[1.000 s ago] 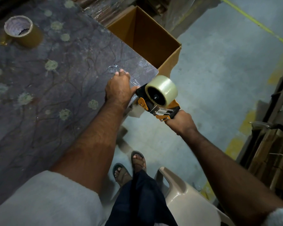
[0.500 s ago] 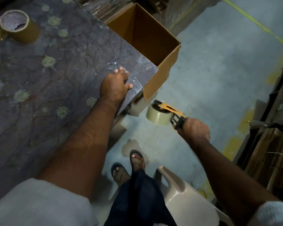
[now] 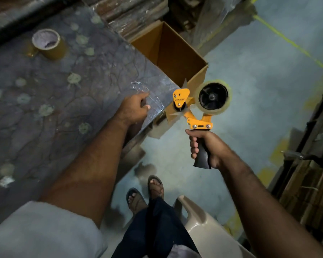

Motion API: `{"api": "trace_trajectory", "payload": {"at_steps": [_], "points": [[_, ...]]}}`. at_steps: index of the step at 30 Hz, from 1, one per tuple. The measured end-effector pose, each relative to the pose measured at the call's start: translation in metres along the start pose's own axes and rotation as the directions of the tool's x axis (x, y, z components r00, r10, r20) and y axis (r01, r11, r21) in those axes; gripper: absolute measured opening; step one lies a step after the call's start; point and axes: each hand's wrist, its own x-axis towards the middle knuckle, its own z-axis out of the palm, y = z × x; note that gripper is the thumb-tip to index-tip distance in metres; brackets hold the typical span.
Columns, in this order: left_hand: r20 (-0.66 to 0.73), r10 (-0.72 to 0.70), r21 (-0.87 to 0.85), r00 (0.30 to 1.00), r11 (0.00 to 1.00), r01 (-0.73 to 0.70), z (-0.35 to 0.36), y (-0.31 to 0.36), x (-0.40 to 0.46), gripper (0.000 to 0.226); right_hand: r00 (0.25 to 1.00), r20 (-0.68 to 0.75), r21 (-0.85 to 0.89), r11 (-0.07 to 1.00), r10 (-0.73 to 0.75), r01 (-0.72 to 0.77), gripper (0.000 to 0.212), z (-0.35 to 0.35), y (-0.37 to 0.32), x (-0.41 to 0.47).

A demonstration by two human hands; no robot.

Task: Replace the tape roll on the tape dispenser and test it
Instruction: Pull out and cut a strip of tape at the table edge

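**Q:** Right hand?
**A:** My right hand (image 3: 203, 146) is wrapped firmly round the black handle of the tape dispenser (image 3: 194, 112), fingers curled across the front. I hold it in the air over the floor, just off the table (image 3: 63, 108) corner, with the handle toward me and the orange frame away.

**Q:** Location of the tape roll?
**A:** The clear tape roll (image 3: 229, 101) is mounted on the dispenser's black hub, at the right end of the frame. Its open face is turned to me.

**Q:** Left hand?
**A:** My left hand (image 3: 132, 108) is at the table corner, knuckles up and fingers bent, over a crinkled strip of clear tape (image 3: 138, 88) stuck to the tabletop. I cannot tell whether it pinches the strip.

**Q:** Surroundings?
**A:** A brown tape roll (image 3: 48, 46) stands on end at the far side of the table, well apart from both hands. An open cardboard box (image 3: 175, 53) sits beyond the table corner.
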Motion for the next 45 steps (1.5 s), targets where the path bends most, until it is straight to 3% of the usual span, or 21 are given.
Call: {"api": "trace_trajectory", "payload": {"at_steps": [7, 16, 21, 26, 30, 33, 37, 41, 45], "points": [[-0.073, 0.002, -0.153, 0.997, 0.988, -0.014, -0.036, 0.009, -0.060, 0.048, 0.985, 0.170, 0.113, 0.993, 0.007, -0.026, 0.040, 0.056, -0.025, -0.040], [-0.346, -0.131, -0.281, 0.929, 0.959, 0.031, -0.118, -0.015, -0.161, 0.036, 0.946, 0.320, -0.123, 0.992, 0.050, -0.011, 0.035, 0.153, -0.038, -0.073], [-0.454, -0.243, -0.301, 0.857, 0.947, 0.109, -0.142, -0.041, -0.183, 0.033, 0.977, 0.206, -0.374, 0.918, -0.055, 0.131, 0.033, 0.188, -0.062, -0.042], [-0.476, -0.325, -0.350, 0.817, 0.922, 0.163, -0.152, -0.061, -0.166, 0.031, 0.945, 0.109, -0.633, 0.711, -0.310, 0.306, 0.010, 0.210, -0.095, 0.010], [-0.492, -0.372, -0.335, 0.787, 0.915, 0.223, -0.154, -0.064, -0.143, 0.036, 0.890, 0.160, -0.806, 0.464, -0.428, 0.368, 0.025, 0.224, -0.114, 0.058], [-0.467, -0.388, -0.304, 0.794, 0.914, 0.268, -0.150, -0.063, -0.121, 0.040, 0.867, 0.160, -0.898, 0.294, -0.472, 0.326, 0.040, 0.233, -0.120, 0.090], [-0.454, -0.414, -0.282, 0.789, 0.907, 0.314, -0.143, -0.061, -0.100, 0.045, 0.841, 0.076, -0.964, 0.177, -0.536, 0.200, 0.039, 0.243, -0.124, 0.117], [-0.431, -0.450, -0.273, 0.782, 0.891, 0.363, -0.134, -0.061, -0.086, 0.044, 0.783, 0.141, -0.990, -0.087, -0.606, 0.111, 0.035, 0.248, -0.122, 0.145], [-0.407, -0.492, -0.253, 0.769, 0.870, 0.423, -0.131, -0.066, -0.080, 0.044, 0.770, 0.186, -0.981, -0.160, -0.611, 0.109, 0.034, 0.250, -0.116, 0.170]]}}
